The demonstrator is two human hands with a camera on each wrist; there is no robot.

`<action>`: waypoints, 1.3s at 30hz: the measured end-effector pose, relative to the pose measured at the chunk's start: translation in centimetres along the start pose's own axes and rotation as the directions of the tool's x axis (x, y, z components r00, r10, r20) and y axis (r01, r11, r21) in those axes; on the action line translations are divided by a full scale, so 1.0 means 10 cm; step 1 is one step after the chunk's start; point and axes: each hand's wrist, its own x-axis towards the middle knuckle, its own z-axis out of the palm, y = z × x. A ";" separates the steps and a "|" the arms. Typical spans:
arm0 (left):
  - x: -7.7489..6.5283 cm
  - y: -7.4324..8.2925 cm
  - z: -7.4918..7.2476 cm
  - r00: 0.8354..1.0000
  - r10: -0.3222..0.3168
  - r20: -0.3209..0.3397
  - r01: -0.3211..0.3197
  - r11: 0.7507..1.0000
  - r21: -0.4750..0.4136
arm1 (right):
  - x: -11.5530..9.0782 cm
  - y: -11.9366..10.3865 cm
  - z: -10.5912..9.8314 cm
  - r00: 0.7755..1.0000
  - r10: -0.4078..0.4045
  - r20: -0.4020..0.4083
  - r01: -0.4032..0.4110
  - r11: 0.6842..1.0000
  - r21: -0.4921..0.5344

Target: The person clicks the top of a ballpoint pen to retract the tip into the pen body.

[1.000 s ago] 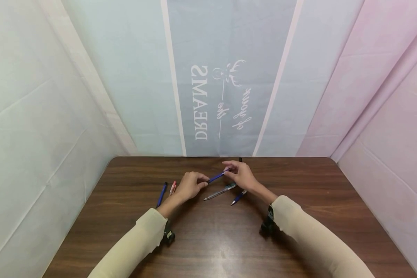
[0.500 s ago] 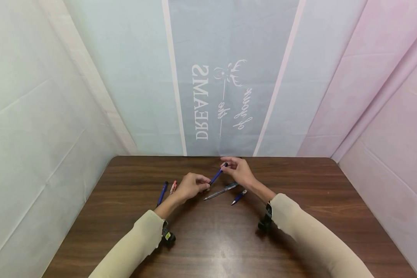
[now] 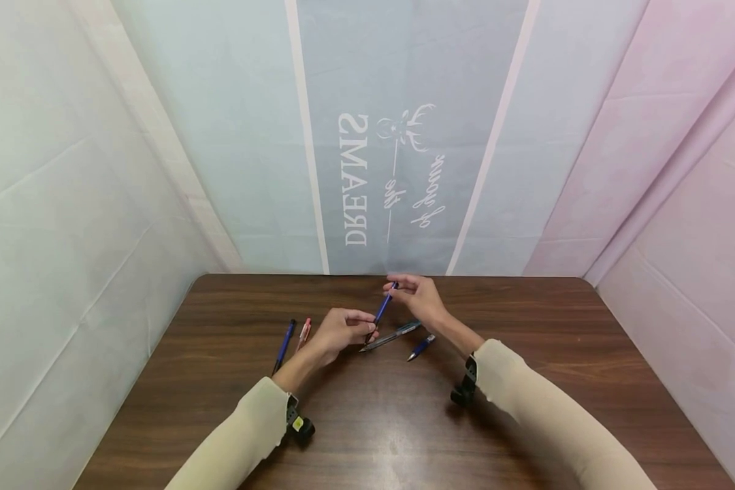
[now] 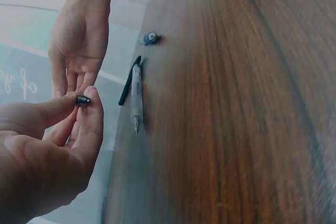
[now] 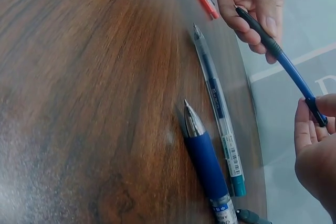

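Note:
A blue pen with a black grip (image 5: pixel 294 74) is held between both hands above the table. My left hand (image 3: pixel 338 331) pinches its dark grip near the writing tip between thumb and fingers. The right hand (image 3: pixel 425 301) pinches the black clip end, farther back and higher, so the pen slants in the head view. Just beneath lies a clear pen with a teal end (image 5: pixel 215 98). Beside that one is a blue pen with a silver tip (image 5: pixel 199 156), below the right hand in the head view.
Left of the left forearm lie another blue pen (image 3: pixel 285 344) and a red pen (image 3: pixel 304 332). A dark pen (image 4: pixel 128 82) lies along the clear one. The brown wooden table (image 3: pixel 527 381) meets a printed cloth backdrop (image 3: pixel 392 204) at its far edge.
The held pen has swung from a shallow slant to a steeper one. My right hand has shifted slightly up and left, my left hand slightly right. The pens on the table lie where they were.

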 end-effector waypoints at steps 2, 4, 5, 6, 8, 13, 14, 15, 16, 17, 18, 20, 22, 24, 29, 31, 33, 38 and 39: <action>0.00 -0.01 0.01 1.000 0.000 -0.001 0.000 1.000 -0.012 | 0.00 0.00 0.00 1.000 0.000 0.004 0.000 1.000 0.014; 0.00 -0.01 0.02 1.000 -0.006 -0.003 0.006 1.000 -0.025 | 0.00 -0.01 0.01 1.000 0.010 0.008 -0.010 1.000 0.027; 0.00 -0.02 0.03 1.000 -0.008 -0.003 0.008 1.000 -0.029 | 0.00 -0.01 0.01 1.000 0.019 0.010 -0.019 0.999 0.030; 0.00 -0.02 0.04 1.000 -0.010 -0.001 0.010 0.999 -0.031 | 0.00 -0.01 0.01 0.999 0.029 0.015 -0.030 0.999 0.035; 0.00 -0.03 0.05 1.000 -0.010 0.007 0.010 0.999 -0.042 | -0.01 -0.02 0.02 0.998 0.051 0.025 -0.052 0.998 0.047; 0.00 -0.06 0.08 0.999 -0.020 0.029 0.022 0.997 -0.076 | -0.02 -0.01 0.05 0.996 0.069 0.060 -0.074 0.993 0.094; 0.00 -0.06 0.09 0.999 -0.018 0.032 0.021 0.997 -0.076 | -0.02 -0.01 0.05 0.996 0.066 0.067 -0.072 0.992 0.100; 0.01 -0.06 0.09 0.999 -0.022 0.031 0.025 0.997 -0.077 | -0.02 0.00 0.06 0.995 0.061 0.074 -0.068 0.992 0.103; 0.01 -0.06 0.10 0.999 -0.022 0.030 0.025 0.997 -0.075 | -0.02 0.00 0.07 0.995 0.059 0.081 -0.067 0.992 0.109; 0.01 -0.06 0.10 0.999 -0.025 0.029 0.027 0.997 -0.077 | -0.02 0.01 0.07 0.995 0.057 0.087 -0.067 0.991 0.113; 0.01 -0.06 0.10 0.999 -0.027 0.028 0.029 0.996 -0.079 | -0.02 0.01 0.08 0.994 0.058 0.092 -0.069 0.990 0.120; 0.01 -0.06 0.10 0.999 -0.032 0.028 0.034 0.996 -0.085 | -0.03 0.02 0.09 0.993 0.062 0.103 -0.075 0.989 0.131; 0.01 -0.06 0.10 0.999 -0.038 0.028 0.041 0.995 -0.094 | -0.03 0.02 0.10 0.991 0.068 0.114 -0.085 0.986 0.146; 0.01 -0.07 0.10 0.999 -0.041 0.030 0.044 0.994 -0.098 | -0.04 0.02 0.10 0.990 0.072 0.122 -0.090 0.985 0.149; -0.01 -0.07 0.12 0.999 -0.045 0.027 0.047 0.993 -0.108 | -0.07 0.00 0.12 0.987 0.086 0.137 -0.107 0.982 0.157; -0.02 -0.08 0.13 0.998 -0.049 0.025 0.052 0.992 -0.115 | -0.08 0.00 0.13 0.986 0.095 0.138 -0.117 0.980 0.162; -0.03 -0.09 0.14 0.998 -0.052 0.024 0.055 0.991 -0.121 | -0.09 0.00 0.14 0.986 0.100 0.135 -0.120 0.981 0.150; -0.04 -0.10 0.14 0.998 -0.051 0.027 0.054 0.991 -0.123 | -0.10 0.00 0.17 0.985 0.112 0.130 -0.128 0.984 0.121; -0.04 -0.10 0.14 0.998 -0.055 0.028 0.058 0.991 -0.125 | -0.11 0.00 0.17 0.985 0.113 0.130 -0.129 0.984 0.122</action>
